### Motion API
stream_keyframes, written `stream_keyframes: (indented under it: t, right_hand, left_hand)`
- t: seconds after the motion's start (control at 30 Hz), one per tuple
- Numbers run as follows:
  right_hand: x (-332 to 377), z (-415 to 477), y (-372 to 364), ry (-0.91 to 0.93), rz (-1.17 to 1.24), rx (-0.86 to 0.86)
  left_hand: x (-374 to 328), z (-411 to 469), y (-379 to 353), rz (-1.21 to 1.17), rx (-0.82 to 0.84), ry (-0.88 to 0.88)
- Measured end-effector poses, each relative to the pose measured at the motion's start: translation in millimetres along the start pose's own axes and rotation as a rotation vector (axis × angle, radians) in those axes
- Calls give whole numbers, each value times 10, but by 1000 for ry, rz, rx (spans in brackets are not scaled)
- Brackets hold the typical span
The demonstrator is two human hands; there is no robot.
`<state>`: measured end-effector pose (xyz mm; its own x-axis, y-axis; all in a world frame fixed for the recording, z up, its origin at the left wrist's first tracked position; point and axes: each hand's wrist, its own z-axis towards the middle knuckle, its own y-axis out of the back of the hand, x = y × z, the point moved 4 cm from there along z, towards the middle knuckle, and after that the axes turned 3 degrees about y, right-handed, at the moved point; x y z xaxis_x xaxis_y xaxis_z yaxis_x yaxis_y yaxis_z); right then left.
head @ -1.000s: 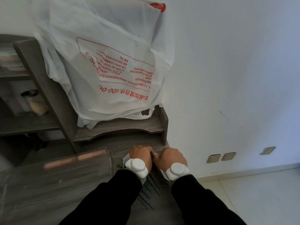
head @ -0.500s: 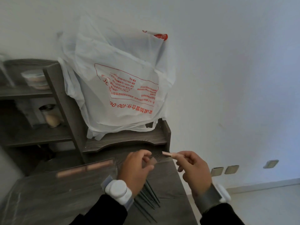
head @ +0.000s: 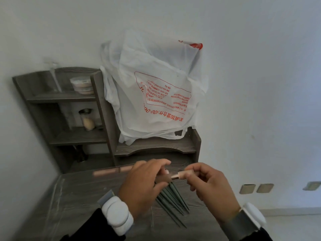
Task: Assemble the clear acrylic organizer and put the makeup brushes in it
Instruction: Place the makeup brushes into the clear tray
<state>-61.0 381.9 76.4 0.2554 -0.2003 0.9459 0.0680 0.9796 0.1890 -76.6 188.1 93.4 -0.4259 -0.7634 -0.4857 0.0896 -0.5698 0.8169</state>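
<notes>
**One brush lifted off the pile and held between both hands**

A second ago both hands were pressed knuckles-up on the surface over the brushes. Since then one makeup brush (head: pixel 176 177) has been raised clear of the pile and is held in the air between them. The fingers of the right hand (head: pixel 212 192) are pinched on its pale handle end. The fingers of the left hand (head: pixel 144 186) are curled round the opposite end, where a brown tuft seems to be enclosed (little of it shows past the thumb). The long axis is laid nearly level, from 3 o'clock to 9 o'clock. The copper-coloured ferrule and tuft are pointed to 9 o'clock, the handle to 3 o'clock.

The remaining brushes (head: pixel 172 200) are left fanned on the surface (head: pixel 196 223) directly under the hands, their dark pointed handles aimed toward 5 o'clock. The clear acrylic organizer (head: pixel 81 197) is seen at 9 o'clock of the hands, apart from the held brush; whether it is fully assembled cannot be told. Loading is judged to have only begun: one brush has been picked and none is seen in the organizer. A turn to upright would probably be needed before it is dropped in.
</notes>
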Motion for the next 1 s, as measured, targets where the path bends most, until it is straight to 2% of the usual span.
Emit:
stream_keyframes:
  t: [0.13, 0.37, 0.7, 0.8, 0.87, 1.0]
  right_hand:
    - [41, 14, -150, 61, -111, 29]
    - [200, 154, -443, 109, -141, 87]
    - [218, 245, -868, -5, -93, 170]
    - [141, 204, -983, -38, -162, 201]
    - [126, 204, -964, -35, -187, 153]
    - [133, 229, -845, -65, -153, 97]
  left_hand:
    - [29, -34, 61, 59, 7, -54]
    - [223, -52, 270, 117, -32, -68]
    - [493, -177, 432, 182, -55, -54]
    - [757, -295, 486, 252, -27, -13]
    - [1075, -366, 667, 334, -29, 31]
    - [1815, -480, 1199, 489, -110, 146]
